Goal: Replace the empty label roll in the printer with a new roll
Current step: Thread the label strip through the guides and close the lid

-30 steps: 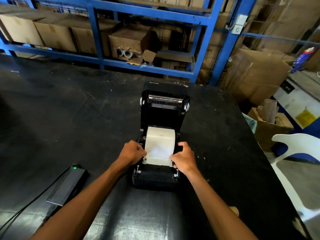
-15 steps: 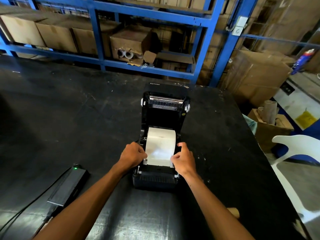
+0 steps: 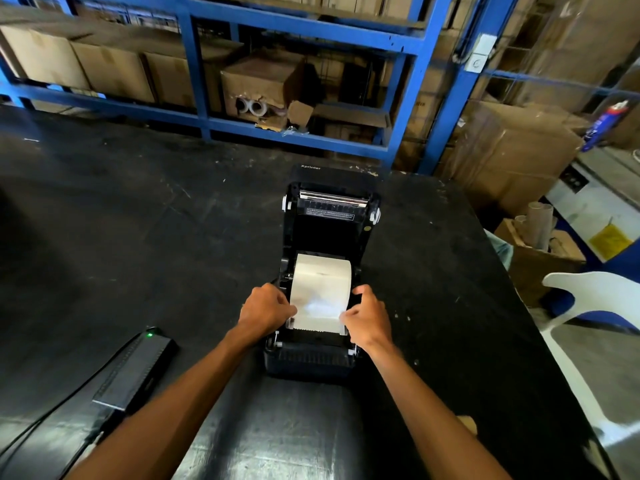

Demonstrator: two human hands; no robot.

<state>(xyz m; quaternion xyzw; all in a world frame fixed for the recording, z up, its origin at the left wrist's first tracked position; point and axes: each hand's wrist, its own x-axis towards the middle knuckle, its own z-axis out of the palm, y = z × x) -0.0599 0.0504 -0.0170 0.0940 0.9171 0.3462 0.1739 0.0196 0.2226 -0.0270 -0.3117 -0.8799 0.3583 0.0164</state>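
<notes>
A black label printer [image 3: 308,362] stands in the middle of the black table [image 3: 138,237], its lid [image 3: 330,209] tipped up and back. A white label roll [image 3: 322,282] lies in the open bay, with its loose end drawn toward the front slot. My left hand [image 3: 265,311] pinches the left edge of that paper end. My right hand [image 3: 367,317] holds the right edge. Both hands sit over the side guides, which they mostly hide.
A black power adapter [image 3: 135,372] with a green light lies at the near left, its cable running off the table's edge. Blue shelving [image 3: 207,74] with cardboard boxes stands behind. A white plastic chair [image 3: 588,306] and a box of cardboard tubes [image 3: 540,237] are on the right.
Both hands have stayed at the paper's edges, shifting only slightly. The view has moved a little; the printer and roll keep their place.
</notes>
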